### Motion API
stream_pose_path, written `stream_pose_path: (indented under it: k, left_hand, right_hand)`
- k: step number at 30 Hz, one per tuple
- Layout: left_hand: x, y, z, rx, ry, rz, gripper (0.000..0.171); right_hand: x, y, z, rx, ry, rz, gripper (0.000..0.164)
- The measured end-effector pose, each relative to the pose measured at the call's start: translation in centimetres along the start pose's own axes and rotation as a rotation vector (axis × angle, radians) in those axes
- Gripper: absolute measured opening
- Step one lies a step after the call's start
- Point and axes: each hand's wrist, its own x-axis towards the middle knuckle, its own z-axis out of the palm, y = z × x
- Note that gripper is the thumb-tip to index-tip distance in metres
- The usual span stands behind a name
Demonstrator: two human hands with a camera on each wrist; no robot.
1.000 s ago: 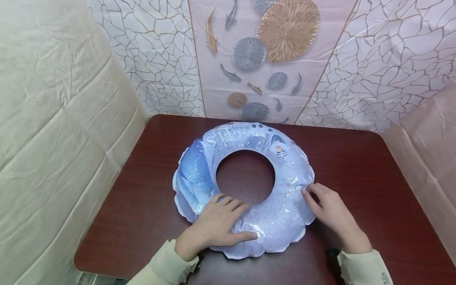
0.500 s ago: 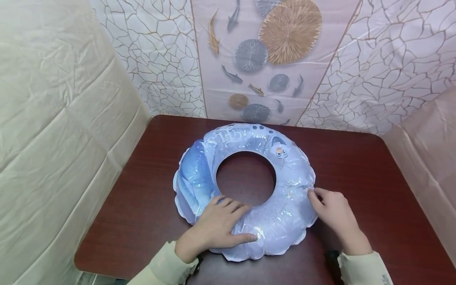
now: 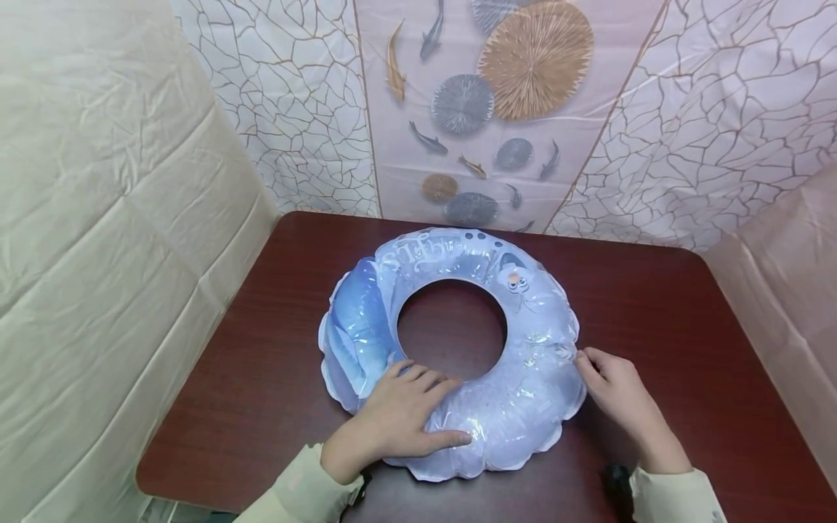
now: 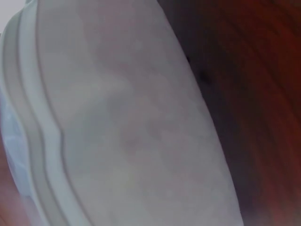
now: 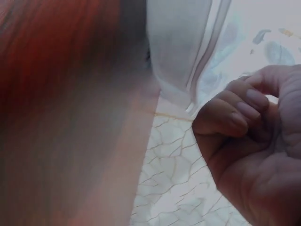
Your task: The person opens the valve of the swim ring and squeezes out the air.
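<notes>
An inflated swim ring (image 3: pixel 523 399), pale blue and clear with a printed snowman face and a darker blue patch, lies flat on the dark red table (image 3: pixel 216 378). My left hand (image 3: pixel 402 410) rests palm down on its near left part, fingers spread over the tube toward the hole. At the ring's right edge my right hand (image 3: pixel 621 396) pinches the rim between thumb and forefinger, with the plastic creased there. The right wrist view shows the curled fingers of this right hand (image 5: pixel 249 127); the pinched spot is hard to make out. A sleeve (image 4: pixel 131 117) fills most of the left wrist view.
A patterned cloth (image 3: pixel 327 109) with fish and discs hangs behind the table's far edge. Cream cloth (image 3: pixel 118 218) hangs along the left side, and pinkish cloth (image 3: pixel 778 261) along the right.
My right hand has moved slightly right, drawing the ring's right rim outward, and its thumb and forefinger have come together on the edge. The left hand stays in place.
</notes>
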Motion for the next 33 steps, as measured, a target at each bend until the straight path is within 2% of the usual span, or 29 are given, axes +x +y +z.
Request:
stream_pose_path:
  k: [4, 7, 10, 14, 17, 20, 24, 26, 30, 33]
  left_hand:
    - [0.0, 0.0, 0.0, -0.007, 0.002, -0.001, 0.082]
    - [0.0, 0.0, 0.1, -0.006, -0.002, -0.004, 0.083]
    - [0.1, 0.0, 0.2, 0.006, 0.004, 0.001, 0.082]
    - [0.2, -0.1, 0.3, 0.014, 0.035, 0.031, 0.080]
    - [0.3, -0.3, 0.4, 0.000, 0.056, 0.070, 0.079]
    - [0.5, -0.3, 0.6, -0.028, 0.050, 0.098, 0.078]
    - [0.6, -0.1, 0.4, -0.027, 0.004, 0.109, 0.075]
    - [0.7, 0.4, 0.1, 0.013, -0.008, 0.128, 0.069]
    - [0.9, 2.2, -0.2, 0.103, 0.015, 0.161, 0.058]
    - [1.1, 3.3, 0.2, 0.129, 0.045, 0.161, 0.065]
  right_hand:
    - [-0.1, 0.6, 0.0, 0.025, 0.041, -0.011, 0.037]
    - [0.0, 0.7, 0.1, 0.028, 0.063, -0.055, 0.036]
    - [0.2, 0.9, 0.2, 0.018, 0.111, -0.140, 0.031]
    - [0.7, 1.4, 0.6, 0.043, 0.164, -0.310, 0.014]
    - [1.0, 1.7, 0.7, 0.082, 0.175, -0.443, 0.033]
    - [1.3, 1.9, 0.8, 0.093, 0.173, -0.513, 0.048]
    - [1.7, 1.9, 0.8, 0.073, 0.119, -0.505, 0.055]
    - [1.9, 1.9, 0.9, 0.054, 0.078, -0.482, 0.054]
    - [2.1, 1.8, 1.4, 0.032, 0.037, -0.454, 0.052]
    - [2.2, 1.8, 1.6, 0.021, 0.022, -0.450, 0.052]
